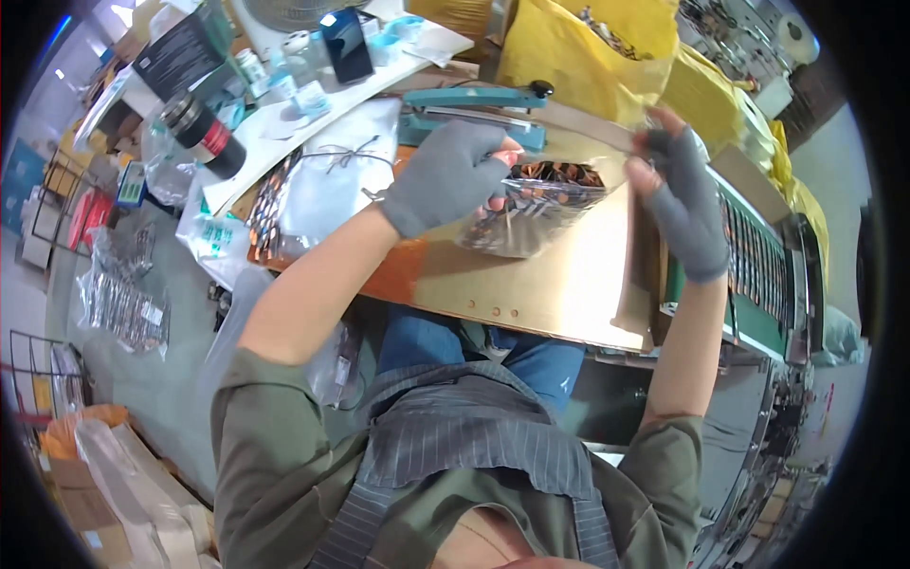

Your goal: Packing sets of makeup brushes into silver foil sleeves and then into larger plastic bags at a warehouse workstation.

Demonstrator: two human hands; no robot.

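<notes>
Right now I am gripping the clear filled pouch (pixel 531 204) at frame centre with my left hand (pixel 445 175), steadying it on the brass-coloured worktop (pixel 559 275). Meanwhile my right hand (pixel 678 194) is pinching its far edge, keeping the opening taut.

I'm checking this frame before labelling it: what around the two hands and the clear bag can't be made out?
Head view only:
- Left hand: its grey glove covers the clear bag top, so the grip is hidden.
- Bag contents: small coppery pieces, too blurred by glare to identify.
- Right hand: what its fingertips pinch is too small to tell.
- Teal sealer: its lower part is hidden behind the left hand.
- Green machine: bent and cut off by the fisheye rim.
</notes>
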